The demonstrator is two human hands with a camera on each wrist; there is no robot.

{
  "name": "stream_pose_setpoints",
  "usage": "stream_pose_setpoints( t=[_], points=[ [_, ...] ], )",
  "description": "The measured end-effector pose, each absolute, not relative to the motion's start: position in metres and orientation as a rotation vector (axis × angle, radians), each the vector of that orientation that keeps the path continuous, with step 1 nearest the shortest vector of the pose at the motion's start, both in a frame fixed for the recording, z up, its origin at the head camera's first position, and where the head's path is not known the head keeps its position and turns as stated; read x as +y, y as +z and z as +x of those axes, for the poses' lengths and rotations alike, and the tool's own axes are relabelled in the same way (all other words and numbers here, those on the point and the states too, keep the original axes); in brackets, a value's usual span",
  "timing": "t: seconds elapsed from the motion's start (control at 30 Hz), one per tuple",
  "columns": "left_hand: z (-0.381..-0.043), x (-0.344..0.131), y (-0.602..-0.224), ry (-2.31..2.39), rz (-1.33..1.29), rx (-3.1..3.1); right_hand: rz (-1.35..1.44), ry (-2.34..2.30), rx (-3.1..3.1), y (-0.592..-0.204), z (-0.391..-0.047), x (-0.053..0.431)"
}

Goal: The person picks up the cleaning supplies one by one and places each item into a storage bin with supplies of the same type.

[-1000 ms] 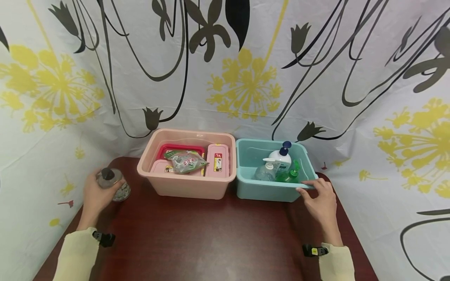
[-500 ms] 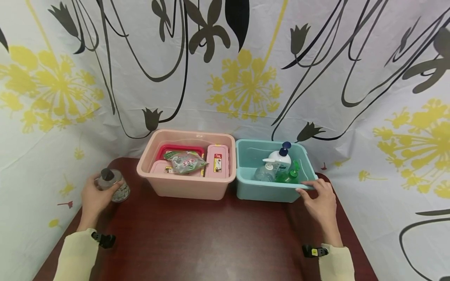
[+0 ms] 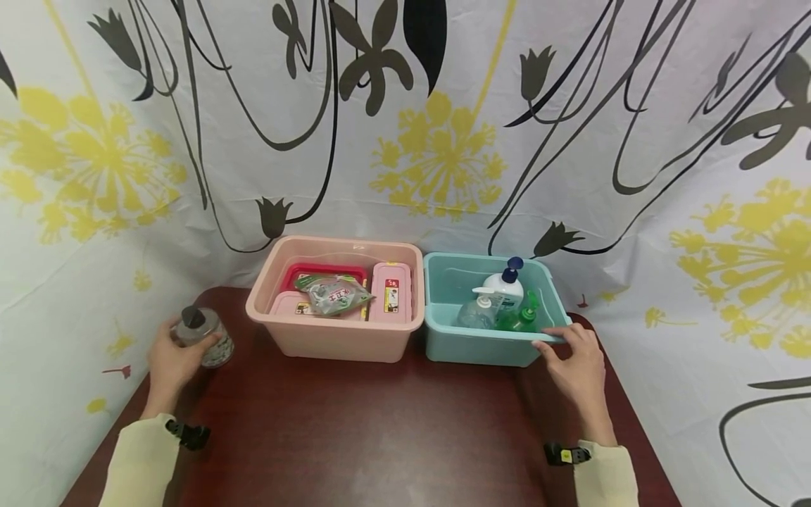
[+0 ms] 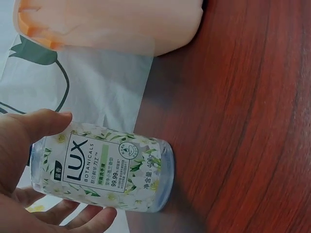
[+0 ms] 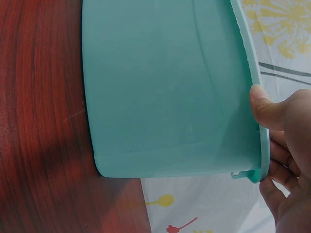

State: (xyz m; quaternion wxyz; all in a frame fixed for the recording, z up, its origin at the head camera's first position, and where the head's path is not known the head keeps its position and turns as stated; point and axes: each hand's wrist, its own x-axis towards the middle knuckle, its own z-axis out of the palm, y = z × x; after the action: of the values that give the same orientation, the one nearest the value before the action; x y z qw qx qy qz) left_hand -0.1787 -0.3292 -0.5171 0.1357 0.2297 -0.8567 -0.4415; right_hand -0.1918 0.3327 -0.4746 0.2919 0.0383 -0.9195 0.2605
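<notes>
At the table's left side my left hand [image 3: 174, 362] grips a clear hand soap bottle [image 3: 217, 346] with a dark top. The left wrist view shows the bottle's LUX label [image 4: 97, 165], thumb on one side and fingers round the other. My right hand [image 3: 578, 359] pinches the front right corner of the teal bin [image 3: 481, 345], thumb on the outside of the rim and fingers over it. Inside that bin stand a white pump bottle [image 3: 505, 287] with a dark blue head, a clear pump bottle [image 3: 475, 315] and a green pump bottle [image 3: 521, 318].
A pink bin [image 3: 342, 341] stands left of the teal one, holding a red-rimmed box [image 3: 298, 271], pink boxes [image 3: 391, 292] and a plastic packet [image 3: 334, 293]. Both bins rest on the dark red-brown table [image 3: 367, 436]. A patterned cloth [image 3: 443, 42] hangs behind and at both sides.
Both hands keep their places, the left on the soap bottle and the right on the bin's rim. The head view has shifted very slightly.
</notes>
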Motion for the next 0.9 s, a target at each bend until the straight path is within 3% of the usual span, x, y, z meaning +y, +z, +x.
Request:
stream_pose_setpoints(
  t=[0.9],
  points=[
    [-0.159,-0.324,-0.511,-1.271,0.728,-2.456,0.069,0.7,-2.477,-0.476,-0.193,0.334]
  ],
)
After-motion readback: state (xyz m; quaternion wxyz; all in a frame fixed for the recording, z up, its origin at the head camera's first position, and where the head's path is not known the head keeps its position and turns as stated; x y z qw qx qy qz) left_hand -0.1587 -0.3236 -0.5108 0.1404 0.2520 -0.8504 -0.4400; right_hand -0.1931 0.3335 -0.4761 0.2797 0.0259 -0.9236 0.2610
